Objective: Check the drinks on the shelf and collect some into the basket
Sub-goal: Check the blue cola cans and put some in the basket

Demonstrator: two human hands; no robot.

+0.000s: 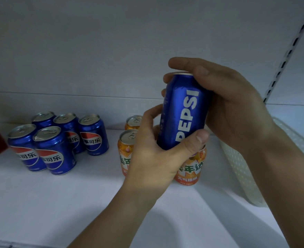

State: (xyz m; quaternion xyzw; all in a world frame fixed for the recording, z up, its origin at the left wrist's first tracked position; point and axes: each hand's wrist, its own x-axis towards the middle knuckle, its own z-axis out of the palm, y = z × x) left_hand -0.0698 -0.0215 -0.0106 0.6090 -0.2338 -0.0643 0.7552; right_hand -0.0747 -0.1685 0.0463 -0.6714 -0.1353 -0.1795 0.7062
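**Two hands lift a Pepsi can above the shelf**

Two hands grip one blue Pepsi can (pixel 184 113), held nearly upright and clear of the white shelf (pixel 58 203). The left hand (pixel 158 158) wraps around its base, thumb across the front; the right hand (pixel 231 108) closes around its top and far side. Five more blue cans (pixel 56 140) stand clustered at left, orange cans (pixel 128 149) directly behind the hands. A white perforated basket (pixel 240 167) rests on the shelf at right, partly hidden by the right wrist.
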